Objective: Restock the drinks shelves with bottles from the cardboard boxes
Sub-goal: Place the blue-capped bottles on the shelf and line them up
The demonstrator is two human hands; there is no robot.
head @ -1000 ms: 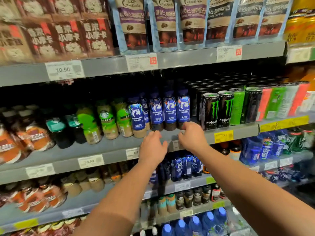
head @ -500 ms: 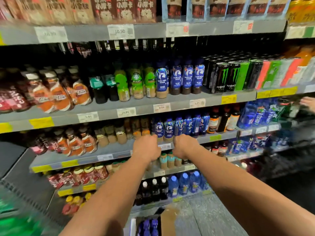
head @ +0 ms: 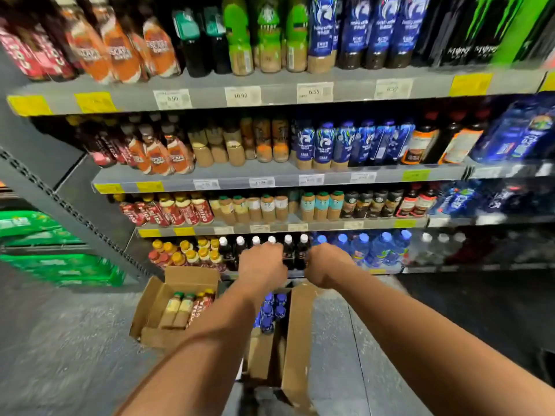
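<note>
green packs (head: 45, 253) are stacked on the floor at far left. two open cardboard boxes sit before the four-tier shelves (head: 177, 185). the left box (head: 156, 298) holds two pale bottles (head: 177, 310) and some red ones. the right box (head: 300, 325) holds blue-capped bottles (head: 273, 310), partly hidden by a forearm. above the boxes, the left hand (head: 261, 265) and right hand (head: 326, 265) show their backs, fingers curled under; whether they grip anything cannot be told. behind them stand six white-capped dark bottles (head: 295, 256).

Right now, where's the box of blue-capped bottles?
That cardboard box sits on the floor, head view bottom centre, right of the box of tan and red bottles.
</note>
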